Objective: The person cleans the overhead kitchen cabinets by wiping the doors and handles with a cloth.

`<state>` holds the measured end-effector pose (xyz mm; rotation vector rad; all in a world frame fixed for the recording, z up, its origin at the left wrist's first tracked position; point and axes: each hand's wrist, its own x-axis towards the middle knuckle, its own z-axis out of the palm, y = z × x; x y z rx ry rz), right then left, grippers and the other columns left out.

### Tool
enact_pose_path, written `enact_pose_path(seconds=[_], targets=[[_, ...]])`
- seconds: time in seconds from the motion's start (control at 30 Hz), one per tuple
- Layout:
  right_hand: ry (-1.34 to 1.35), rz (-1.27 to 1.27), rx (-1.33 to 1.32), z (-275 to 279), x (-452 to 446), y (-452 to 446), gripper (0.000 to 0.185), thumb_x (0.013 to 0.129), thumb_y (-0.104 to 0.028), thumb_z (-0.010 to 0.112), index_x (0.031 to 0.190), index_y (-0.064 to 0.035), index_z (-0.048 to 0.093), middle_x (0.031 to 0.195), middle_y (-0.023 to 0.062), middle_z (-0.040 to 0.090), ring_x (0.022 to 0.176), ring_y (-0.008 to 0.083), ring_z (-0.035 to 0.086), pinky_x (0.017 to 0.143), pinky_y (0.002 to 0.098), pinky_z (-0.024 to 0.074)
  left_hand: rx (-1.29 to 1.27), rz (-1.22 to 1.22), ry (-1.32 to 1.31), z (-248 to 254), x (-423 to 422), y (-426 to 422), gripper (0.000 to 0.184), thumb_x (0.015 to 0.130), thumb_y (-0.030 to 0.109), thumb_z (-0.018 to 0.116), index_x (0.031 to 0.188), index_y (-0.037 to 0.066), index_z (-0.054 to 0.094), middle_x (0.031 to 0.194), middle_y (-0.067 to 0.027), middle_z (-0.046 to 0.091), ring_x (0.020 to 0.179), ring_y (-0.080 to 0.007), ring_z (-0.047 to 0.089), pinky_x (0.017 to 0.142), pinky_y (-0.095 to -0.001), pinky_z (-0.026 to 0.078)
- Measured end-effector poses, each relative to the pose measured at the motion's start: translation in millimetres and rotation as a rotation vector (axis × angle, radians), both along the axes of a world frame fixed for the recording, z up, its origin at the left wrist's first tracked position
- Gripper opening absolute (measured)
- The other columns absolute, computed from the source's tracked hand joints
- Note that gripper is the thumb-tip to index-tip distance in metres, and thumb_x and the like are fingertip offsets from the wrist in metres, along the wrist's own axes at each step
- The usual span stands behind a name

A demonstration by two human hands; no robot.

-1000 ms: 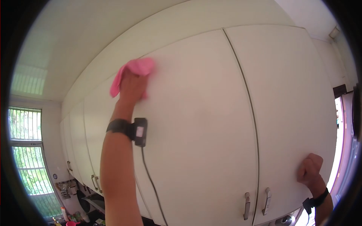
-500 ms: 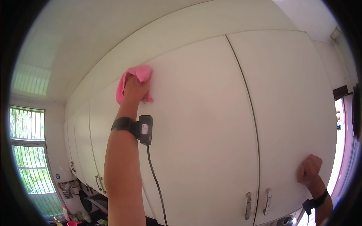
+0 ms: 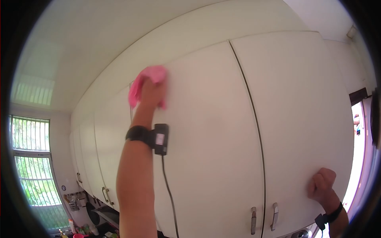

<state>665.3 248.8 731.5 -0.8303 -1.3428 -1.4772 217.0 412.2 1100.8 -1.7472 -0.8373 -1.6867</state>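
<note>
A pink cloth (image 3: pixel 156 72) is bunched under my left hand (image 3: pixel 152 92), which presses it to the upper part of a white cabinet door (image 3: pixel 206 131). The cloth sticks out around the fingers, which are partly hidden and slightly blurred. Lower down at the right, my right hand (image 3: pixel 322 184) is closed in a fist close to the neighbouring cabinet door (image 3: pixel 293 111). Nothing shows in it. Whether its knuckles touch the door I cannot tell.
Two metal handles, the left one (image 3: pixel 253 220) and the right one (image 3: pixel 274 216), stick out near the doors' bottom edges. A black cable (image 3: pixel 168 186) hangs from the left wrist's strapped device (image 3: pixel 160 139). A barred window (image 3: pixel 33 178) and kitchen items (image 3: pixel 85 229) are at the left.
My left hand has slid the pink cloth a little to the right across the door. The camera view has shifted slightly. My right hand stays in a fist near the same spot.
</note>
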Motion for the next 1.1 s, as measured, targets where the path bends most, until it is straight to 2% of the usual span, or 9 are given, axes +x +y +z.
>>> enact_pose_path(seconds=[0.07, 0.2, 0.43, 0.5, 0.53, 0.6, 0.67, 0.77, 1.1], targets=[[-0.013, -0.001, 0.015, 2, 0, 1, 0.019, 0.054, 0.002, 0.053, 0.059, -0.0058, 0.036, 0.056, 0.0094, 0.032, 0.043, 0.0269, 0.035, 0.043, 0.0395, 0.0246, 0.298, -0.18, 0.214, 13, 43, 8, 0.052, 0.097, 0.046, 0.052, 0.12, 0.001, 0.064, 0.115, -0.024, 0.067, 0.112, -0.0385, 0.064, 0.096, -0.0416, 0.048], [-0.048, 0.016, -0.012, -2, 9, -1, 0.02, 0.054, 0.002, 0.052, 0.058, -0.006, 0.034, 0.056, 0.0095, 0.032, 0.043, 0.0268, 0.034, 0.043, 0.0397, 0.0236, 0.1, -0.095, 0.214, -1, 132, -53, 0.049, 0.095, 0.043, 0.046, 0.111, 0.001, 0.066, 0.108, -0.0238, 0.068, 0.104, -0.0384, 0.065, 0.091, -0.0465, 0.049], [-0.052, -0.005, 0.04, -3, 8, 2, 0.017, 0.057, 0.004, 0.05, 0.06, -0.0059, 0.036, 0.056, 0.0091, 0.033, 0.046, 0.0265, 0.034, 0.046, 0.0396, 0.0228, 0.08, -0.063, 0.144, -2, 53, -27, 0.065, 0.1, 0.054, 0.037, 0.125, -0.002, 0.059, 0.116, -0.0327, 0.064, 0.115, -0.0469, 0.058, 0.101, -0.0497, 0.043], [-0.016, -0.054, -0.015, -12, 21, 0, 0.015, 0.056, 0.001, 0.052, 0.061, -0.0062, 0.039, 0.059, 0.0092, 0.036, 0.049, 0.0277, 0.036, 0.048, 0.04, 0.0246, 0.057, 0.059, 0.05, 8, 3, 4, 0.07, 0.101, 0.057, 0.031, 0.129, -0.002, 0.057, 0.121, -0.0352, 0.059, 0.114, -0.0526, 0.056, 0.099, -0.0524, 0.042], [-0.021, -0.056, -0.03, -12, 24, -2, 0.015, 0.056, 0.001, 0.051, 0.061, -0.0063, 0.039, 0.059, 0.0092, 0.036, 0.049, 0.0278, 0.036, 0.049, 0.04, 0.0243, 0.333, 0.233, 0.196, 3, -28, 27, 0.063, 0.104, 0.053, 0.029, 0.134, 0.004, 0.055, 0.117, -0.0332, 0.061, 0.108, -0.0527, 0.058, 0.095, -0.0542, 0.044], [-0.031, -0.044, -0.067, -12, 24, -1, 0.014, 0.056, 0.001, 0.05, 0.061, -0.0065, 0.039, 0.059, 0.0091, 0.036, 0.049, 0.028, 0.036, 0.049, 0.0401, 0.0237, 0.144, 0.602, 0.349, 13, -93, 60, 0.055, 0.106, 0.047, 0.03, 0.134, 0.007, 0.053, 0.116, -0.03, 0.063, 0.109, -0.0498, 0.059, 0.095, -0.0536, 0.045], [-0.026, -0.059, -0.034, -9, 18, -1, 0.014, 0.055, 0.001, 0.05, 0.061, -0.0065, 0.039, 0.059, 0.0088, 0.035, 0.048, 0.0275, 0.035, 0.048, 0.0401, 0.0231, 0.099, 0.165, 0.062, 0, -93, 46, 0.051, 0.101, 0.044, 0.039, 0.134, 0.009, 0.057, 0.125, -0.0237, 0.063, 0.119, -0.0419, 0.058, 0.101, -0.0478, 0.047], [-0.032, -0.047, -0.021, -6, 14, 2, 0.015, 0.054, 0.0, 0.05, 0.061, -0.0065, 0.039, 0.059, 0.0083, 0.034, 0.047, 0.0263, 0.034, 0.046, 0.0397, 0.0227, 0.036, 0.358, -0.029, 23, -82, 69, 0.059, 0.098, 0.053, 0.041, 0.129, 0.008, 0.061, 0.129, -0.0238, 0.062, 0.123, -0.0416, 0.056, 0.105, -0.0448, 0.044], [-0.049, -0.017, -0.002, 5, 7, 0, 0.02, 0.048, -0.002, 0.053, 0.059, -0.0081, 0.038, 0.058, 0.0059, 0.032, 0.042, 0.0224, 0.03, 0.039, 0.0348, 0.0231, -0.01, -0.231, 0.037, -8, 0, 2, 0.051, 0.094, 0.049, 0.055, 0.116, 0.005, 0.066, 0.116, -0.02, 0.068, 0.112, -0.0375, 0.064, 0.095, -0.0438, 0.05]])
